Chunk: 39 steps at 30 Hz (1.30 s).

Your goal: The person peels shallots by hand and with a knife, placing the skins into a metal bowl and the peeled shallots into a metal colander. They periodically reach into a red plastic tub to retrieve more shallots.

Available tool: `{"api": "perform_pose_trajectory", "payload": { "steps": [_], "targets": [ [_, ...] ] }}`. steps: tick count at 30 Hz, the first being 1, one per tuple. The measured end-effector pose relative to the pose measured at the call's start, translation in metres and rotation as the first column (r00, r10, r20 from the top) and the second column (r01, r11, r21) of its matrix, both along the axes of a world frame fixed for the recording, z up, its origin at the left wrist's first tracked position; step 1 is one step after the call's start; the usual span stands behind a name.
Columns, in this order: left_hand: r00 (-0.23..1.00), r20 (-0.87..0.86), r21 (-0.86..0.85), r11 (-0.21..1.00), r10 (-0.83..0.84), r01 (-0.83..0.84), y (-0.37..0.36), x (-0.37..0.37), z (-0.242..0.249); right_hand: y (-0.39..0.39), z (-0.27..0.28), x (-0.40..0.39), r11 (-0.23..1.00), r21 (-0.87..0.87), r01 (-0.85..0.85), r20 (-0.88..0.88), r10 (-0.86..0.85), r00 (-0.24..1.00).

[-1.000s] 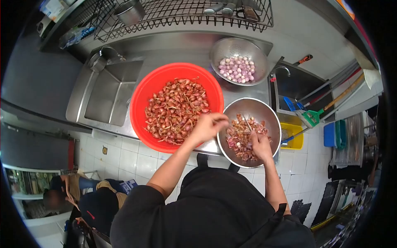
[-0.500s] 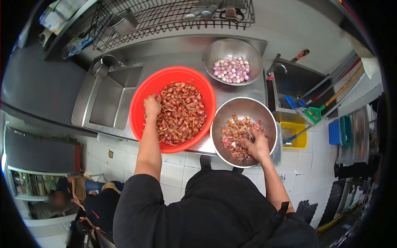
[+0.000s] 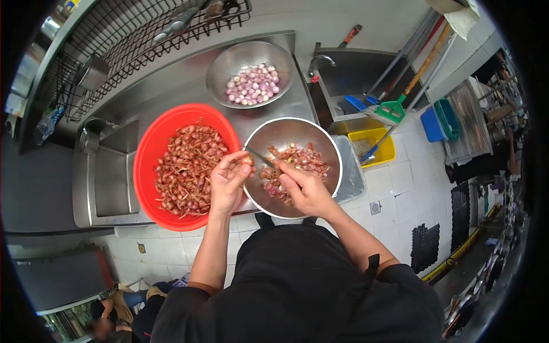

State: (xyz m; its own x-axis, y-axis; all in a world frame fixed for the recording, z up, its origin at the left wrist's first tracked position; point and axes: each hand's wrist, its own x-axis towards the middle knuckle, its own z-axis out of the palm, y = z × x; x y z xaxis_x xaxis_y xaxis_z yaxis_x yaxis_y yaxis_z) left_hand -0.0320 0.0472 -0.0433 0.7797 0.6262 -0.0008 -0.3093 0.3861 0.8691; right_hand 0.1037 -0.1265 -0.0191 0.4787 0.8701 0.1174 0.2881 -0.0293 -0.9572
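My left hand [image 3: 230, 180] pinches a small shallot [image 3: 248, 160] between the two bowls. A knife [image 3: 260, 156] is gripped in my right hand [image 3: 306, 190], its blade pointing left close to that shallot. Beneath my right hand, a steel bowl [image 3: 334, 154] holds skins and a few pale pieces [image 3: 297, 157]. Unpeeled shallots [image 3: 189, 166] fill much of the red basin [image 3: 147, 197] to the left. Behind, a steel colander [image 3: 220, 68] contains peeled, pale purple shallots [image 3: 254, 84].
A sink [image 3: 117, 186] lies at the left and a darker sink [image 3: 366, 80] at the back right. A yellow tub [image 3: 386, 150] stands near a green broom [image 3: 392, 110]. A wire rack [image 3: 137, 40] hangs above. Other people [image 3: 134, 311] are at lower left.
My left hand has left the red basin and come to the steel bowl with a shallot. My right hand has raised the knife toward it. The view has shifted and turned.
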Motion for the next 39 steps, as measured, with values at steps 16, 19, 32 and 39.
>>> {"api": "perform_pose_trajectory", "payload": {
  "steps": [16, 19, 32, 39],
  "targets": [
    [0.985, 0.110, 0.404, 0.899, 0.134, -0.167, -0.057, 0.029, 0.028, 0.001, 0.028, -0.008, 0.975, 0.201, 0.099, -0.029, -0.095, 0.995],
    [0.972, 0.146, 0.602, 0.763, 0.183, -0.234, -0.060, 0.031, 0.027, 0.002, 0.022, -0.010, 0.963, 0.238, 0.124, -0.093, -0.104, 0.990],
    [0.965, 0.261, -0.321, 0.939, -0.038, 0.124, -0.039, 0.029, 0.015, 0.008, 0.020, -0.006, 0.962, 0.164, 0.220, -0.632, -0.069, 0.772],
    [0.950, 0.307, -0.419, 0.888, -0.059, 0.190, -0.018, 0.019, 0.014, 0.015, -0.037, 0.023, 0.987, -0.143, 0.074, -0.348, -0.120, 0.930]
  ]
}}
